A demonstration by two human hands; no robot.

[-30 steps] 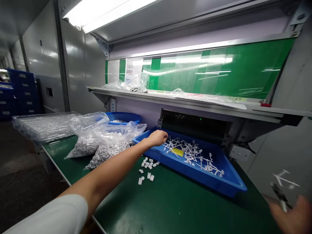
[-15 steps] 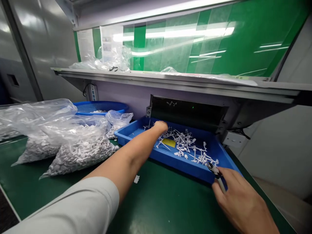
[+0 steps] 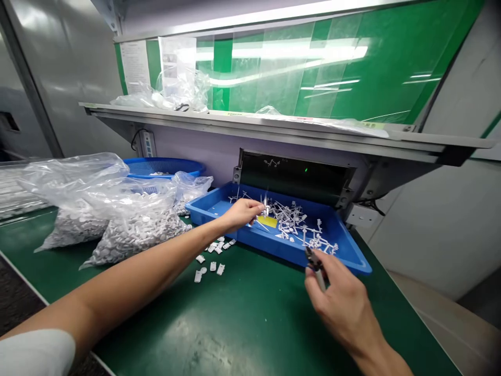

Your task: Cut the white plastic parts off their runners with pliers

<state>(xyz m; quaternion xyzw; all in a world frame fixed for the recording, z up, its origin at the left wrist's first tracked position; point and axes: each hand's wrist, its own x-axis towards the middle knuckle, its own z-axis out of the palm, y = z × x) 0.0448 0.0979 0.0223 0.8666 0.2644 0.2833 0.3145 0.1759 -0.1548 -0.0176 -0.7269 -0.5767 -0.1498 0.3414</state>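
My left hand is pinched on a small white plastic sprue, blurred by motion, above the near left part of a blue tray. Wrapped in the fingers of my right hand is a pair of cutting pliers, its dark jaws pointing up and left by the tray's front edge. White branched plastic sprues lie tangled in the tray, beside a yellow patch. Several small white plastic pieces are scattered on the green tabletop under my left forearm.
Clear bags of white parts stand on the left, with a blue basket behind them. A dark chute opening sits behind the tray. Overhead, a metal shelf spans the bench. A white socket box is at right.
My left hand has come back toward me from deep in the tray, with a sprue now showing in its fingers. My right hand and the pliers have shifted left.
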